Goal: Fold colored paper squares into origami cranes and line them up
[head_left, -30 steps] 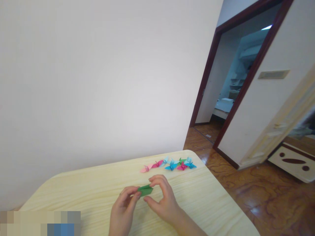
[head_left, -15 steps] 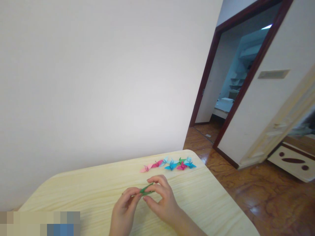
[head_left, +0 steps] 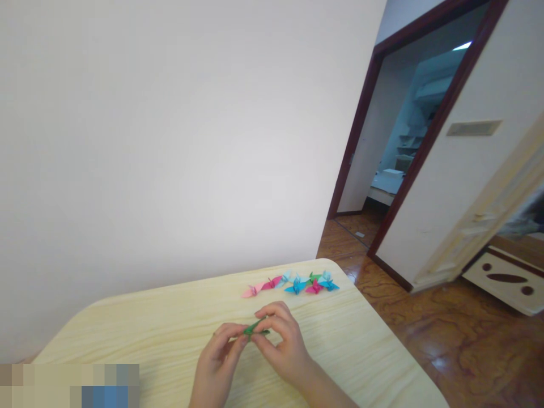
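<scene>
Both my left hand (head_left: 219, 362) and my right hand (head_left: 283, 343) pinch a narrow folded piece of green origami paper (head_left: 255, 328) between their fingertips, a little above the pale wood-grain table (head_left: 127, 340). A row of several small origami cranes (head_left: 291, 284) stands beyond my fingers, near the table's far edge. They are pink, magenta, light blue, bright blue and green, and some overlap at the right end. My hands touch none of them. My fingers hide part of the green paper.
The table's far side meets a white wall. Past its right corner lies a glossy wood floor. A dark-framed doorway opens at the upper right, and a pale door stands beside it. A blurred patch covers the bottom left corner.
The green paper has gone from a wider flat fold to a slim strip. My hands have drawn closer together around it. The cranes have not moved.
</scene>
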The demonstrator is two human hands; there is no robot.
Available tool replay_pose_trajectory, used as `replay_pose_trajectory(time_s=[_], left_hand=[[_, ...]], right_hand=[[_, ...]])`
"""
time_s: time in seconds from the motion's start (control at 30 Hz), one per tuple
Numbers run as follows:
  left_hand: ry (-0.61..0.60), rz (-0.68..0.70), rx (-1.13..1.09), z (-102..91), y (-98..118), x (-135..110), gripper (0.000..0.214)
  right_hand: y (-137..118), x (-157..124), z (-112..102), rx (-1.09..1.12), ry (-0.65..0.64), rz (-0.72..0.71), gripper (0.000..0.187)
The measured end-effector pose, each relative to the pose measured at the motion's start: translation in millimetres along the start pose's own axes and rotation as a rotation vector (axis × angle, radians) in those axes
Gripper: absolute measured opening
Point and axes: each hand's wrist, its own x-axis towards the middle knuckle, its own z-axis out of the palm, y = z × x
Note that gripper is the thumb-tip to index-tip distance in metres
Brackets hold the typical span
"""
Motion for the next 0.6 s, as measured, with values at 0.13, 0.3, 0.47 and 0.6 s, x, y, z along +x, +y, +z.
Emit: replay_pose_trajectory(time_s=[0.13,0.3,0.47,0.6], left_hand=[[-0.010,0.043,0.011,-0.7,0.9,-0.1,0.011],[-0.026,0.050,0.033,-0.7,-3.1,0.5,0.010],[-0.024,0.027,0.042,-1.0,-2.2,0.4,0.013],[-0.010,0.029,0.048,-2.0,-0.4,-0.6,0.013]], right_hand=[[0.3,-1.4,-0.6,0.013,-0.033,0.000,0.014],[0.1,-3.2,-0.6,0.020,-0.044,-0.003,0.016],[-0.7,-2.8,0.1,0.031,-0.055,0.012,0.017],[-1.1,-1.1,-0.6,0.060,-0.046,0.030,0.014]])
